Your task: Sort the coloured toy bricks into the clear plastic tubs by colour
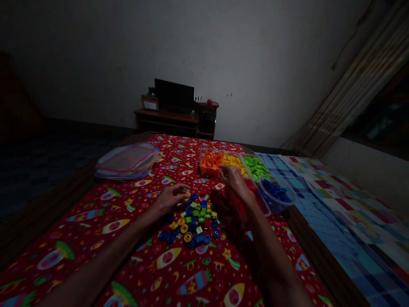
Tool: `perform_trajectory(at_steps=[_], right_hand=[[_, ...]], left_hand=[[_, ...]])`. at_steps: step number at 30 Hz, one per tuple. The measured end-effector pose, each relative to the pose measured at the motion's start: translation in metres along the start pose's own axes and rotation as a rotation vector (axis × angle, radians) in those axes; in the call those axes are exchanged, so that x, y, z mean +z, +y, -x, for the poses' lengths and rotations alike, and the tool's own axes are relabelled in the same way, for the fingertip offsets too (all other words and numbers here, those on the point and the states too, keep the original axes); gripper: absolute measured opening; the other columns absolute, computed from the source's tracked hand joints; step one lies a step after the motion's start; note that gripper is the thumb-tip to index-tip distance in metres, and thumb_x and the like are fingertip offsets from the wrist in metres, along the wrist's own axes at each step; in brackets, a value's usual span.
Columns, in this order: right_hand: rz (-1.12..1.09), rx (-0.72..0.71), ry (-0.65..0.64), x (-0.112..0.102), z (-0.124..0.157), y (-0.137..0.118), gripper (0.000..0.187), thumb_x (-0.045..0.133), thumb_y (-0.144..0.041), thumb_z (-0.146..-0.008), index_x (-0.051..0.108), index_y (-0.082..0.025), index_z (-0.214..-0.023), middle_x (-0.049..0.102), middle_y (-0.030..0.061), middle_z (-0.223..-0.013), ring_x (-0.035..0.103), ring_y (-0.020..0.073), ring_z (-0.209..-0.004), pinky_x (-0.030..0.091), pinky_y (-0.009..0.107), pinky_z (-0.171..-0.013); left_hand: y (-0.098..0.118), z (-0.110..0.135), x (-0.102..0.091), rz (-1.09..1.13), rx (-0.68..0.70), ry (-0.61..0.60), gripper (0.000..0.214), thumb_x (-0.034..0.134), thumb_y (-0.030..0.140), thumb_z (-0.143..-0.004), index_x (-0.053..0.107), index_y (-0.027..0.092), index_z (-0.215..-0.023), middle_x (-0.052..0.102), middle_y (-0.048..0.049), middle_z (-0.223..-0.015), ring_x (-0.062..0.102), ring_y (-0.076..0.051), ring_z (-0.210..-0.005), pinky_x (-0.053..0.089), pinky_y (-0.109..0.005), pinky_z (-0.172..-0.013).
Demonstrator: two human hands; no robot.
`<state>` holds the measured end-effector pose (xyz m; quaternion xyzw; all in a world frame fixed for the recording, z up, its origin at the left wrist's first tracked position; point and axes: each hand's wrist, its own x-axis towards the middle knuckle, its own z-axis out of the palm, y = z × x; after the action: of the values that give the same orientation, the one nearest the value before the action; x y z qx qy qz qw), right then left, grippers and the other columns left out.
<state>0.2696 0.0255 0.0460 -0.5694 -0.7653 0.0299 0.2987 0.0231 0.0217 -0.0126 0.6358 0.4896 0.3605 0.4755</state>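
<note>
While mixed bricks (202,213) lie at centre, your left hand (174,197) curls its fingers at their ten o'clock; your right hand (232,177), fingers bunched, is at the orange-yellow tub (208,171), one o'clock. Whether either pinches anything, you can't tell. Best keep fingertips low, wrists clear of rims. Beneath: red cloth (137,277); towards twelve, a monitor (174,96), bare wall (271,85).

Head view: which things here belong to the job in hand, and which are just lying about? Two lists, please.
Seem to belong:
left hand, beside the mixed loose pieces
right hand, by the orange pieces and yellow pieces
green pieces
blue pieces

Seem just lying about:
stacked lids
monitor
cardboard box
</note>
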Motion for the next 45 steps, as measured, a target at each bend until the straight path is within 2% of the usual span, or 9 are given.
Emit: perform_trajectory(at_steps=[4, 8, 11, 16, 26, 31, 35, 40, 45], right_hand=[[-0.227, -0.157, -0.222, 0.034, 0.026, -0.046, 0.026, 0.052, -0.022, -0.091, 0.063, -0.014, -0.114, 0.070, 0.0087, -0.092, 0.063, 0.0168, -0.082, 0.044, 0.026, -0.073], [-0.280, -0.285, -0.247, 0.055, 0.036, -0.062, 0.039, 0.059, -0.028, -0.089, 0.053, -0.018, -0.126, 0.068, 0.0079, -0.098, 0.061, 0.0178, -0.085, 0.042, 0.026, -0.074], [-0.246, -0.277, -0.255, 0.061, 0.039, -0.061, 0.031, 0.059, -0.029, -0.088, 0.056, -0.015, -0.116, 0.066, 0.0072, -0.092, 0.059, 0.0169, -0.080, 0.039, 0.025, -0.070], [-0.224, -0.228, -0.239, 0.059, 0.042, -0.060, 0.007, 0.055, -0.016, -0.086, 0.061, -0.014, -0.090, 0.060, 0.0022, -0.074, 0.049, 0.0121, -0.065, 0.032, 0.022, -0.061], [-0.393, -0.158, -0.256, 0.056, 0.035, -0.060, 0.012, 0.055, -0.014, -0.083, 0.067, -0.014, -0.085, 0.057, -0.0016, -0.066, 0.049, 0.0098, -0.060, 0.033, 0.019, -0.059], [-0.337, -0.122, -0.238, 0.050, 0.034, -0.057, 0.014, 0.059, -0.016, -0.084, 0.071, -0.014, -0.091, 0.064, 0.0022, -0.071, 0.053, 0.0113, -0.063, 0.036, 0.021, -0.061], [-0.252, -0.101, -0.233, 0.040, 0.032, -0.050, 0.015, 0.056, -0.012, -0.083, 0.071, -0.012, -0.081, 0.065, 0.0041, -0.070, 0.054, 0.0124, -0.062, 0.037, 0.022, -0.060], [-0.178, -0.064, -0.053, 0.015, 0.024, -0.019, 0.024, 0.053, -0.008, -0.081, 0.070, -0.014, -0.095, 0.069, 0.0068, -0.080, 0.059, 0.0156, -0.072, 0.043, 0.024, -0.067], [0.024, 0.106, 0.139, -0.015, -0.013, 0.032, 0.022, 0.051, -0.013, -0.084, 0.070, -0.011, -0.095, 0.070, 0.0121, -0.086, 0.062, 0.0187, -0.077, 0.046, 0.028, -0.071]], left_hand=[[0.005, 0.003, 0.001, 0.161, -0.039, 0.020, 0.055, 0.071, 0.051, -0.058, 0.061, 0.016, -0.099, 0.068, -0.0022, -0.080, 0.061, -0.016, -0.060, 0.049, -0.027, -0.055], [0.004, 0.004, 0.004, 0.130, -0.048, 0.019, 0.053, 0.068, 0.048, -0.061, 0.058, 0.017, -0.103, 0.062, 0.0034, -0.066, 0.056, -0.013, -0.050, 0.043, -0.023, -0.046], [0.003, 0.004, 0.008, 0.104, -0.050, 0.042, 0.056, 0.067, 0.046, -0.060, 0.056, 0.016, -0.106, 0.057, 0.0068, -0.058, 0.052, -0.012, -0.044, 0.039, -0.022, -0.042], [0.009, 0.005, 0.012, 0.098, -0.056, 0.022, 0.062, 0.071, 0.045, -0.056, 0.055, 0.015, -0.108, 0.061, 0.0054, -0.058, 0.057, -0.014, -0.047, 0.040, -0.022, -0.043], [0.010, 0.008, 0.012, 0.107, -0.065, -0.006, 0.063, 0.071, 0.053, -0.058, 0.056, 0.016, -0.106, 0.056, 0.0068, -0.054, 0.054, -0.013, -0.042, 0.044, -0.024, -0.043], [0.006, 0.004, -0.002, -0.106, 0.010, 0.058, 0.048, 0.053, 0.061, -0.074, 0.065, 0.018, -0.093, 0.062, 0.0013, -0.060, 0.057, -0.016, -0.047, 0.042, -0.024, -0.043], [0.011, -0.001, -0.026, -0.395, 0.137, 0.117, 0.041, 0.055, 0.054, -0.073, 0.070, 0.019, -0.088, 0.071, -0.0037, -0.074, 0.065, -0.021, -0.068, 0.048, -0.027, -0.061], [0.022, -0.001, -0.052, -0.487, 0.172, -0.103, 0.038, 0.059, 0.051, -0.068, 0.072, 0.022, -0.087, 0.074, -0.0046, -0.091, 0.065, -0.025, -0.086, 0.049, -0.028, -0.075], [0.024, 0.006, -0.055, -0.519, 0.085, -0.400, 0.031, 0.055, 0.042, -0.071, 0.069, 0.020, -0.087, 0.072, -0.0028, -0.082, 0.064, -0.020, -0.075, 0.047, -0.024, -0.066]])
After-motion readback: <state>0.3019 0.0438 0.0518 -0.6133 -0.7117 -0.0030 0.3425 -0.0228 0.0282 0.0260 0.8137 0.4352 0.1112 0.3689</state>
